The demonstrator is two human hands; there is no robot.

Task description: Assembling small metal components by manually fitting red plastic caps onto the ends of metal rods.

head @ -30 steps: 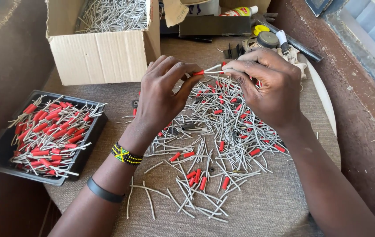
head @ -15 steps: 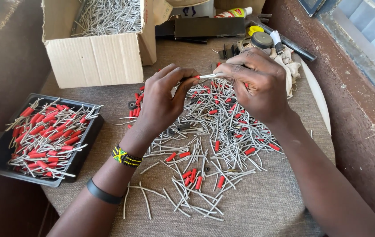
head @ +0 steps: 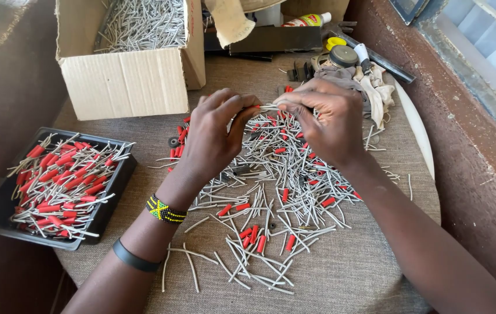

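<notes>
My left hand (head: 216, 136) and my right hand (head: 326, 119) meet above a spread pile of thin grey metal pins and short red sleeves (head: 277, 180) on a cloth-covered table (head: 341, 273). Both hands pinch the same grey pin (head: 266, 107) between thumb and fingers, one at each end. Whether a red sleeve sits on that pin is hidden by the fingers. My left wrist carries a beaded band and a black band.
A black tray (head: 1, 212) at the left holds several pins fitted with red sleeves. A cardboard box (head: 123, 81) of bare grey pins stands behind the pile. Rags, a bottle, and tools (head: 346, 55) lie at the back right, beside a wall and window.
Both hands have stayed together over the pile, shifting slightly left in view as the camera moved. The pin remains held between them.
</notes>
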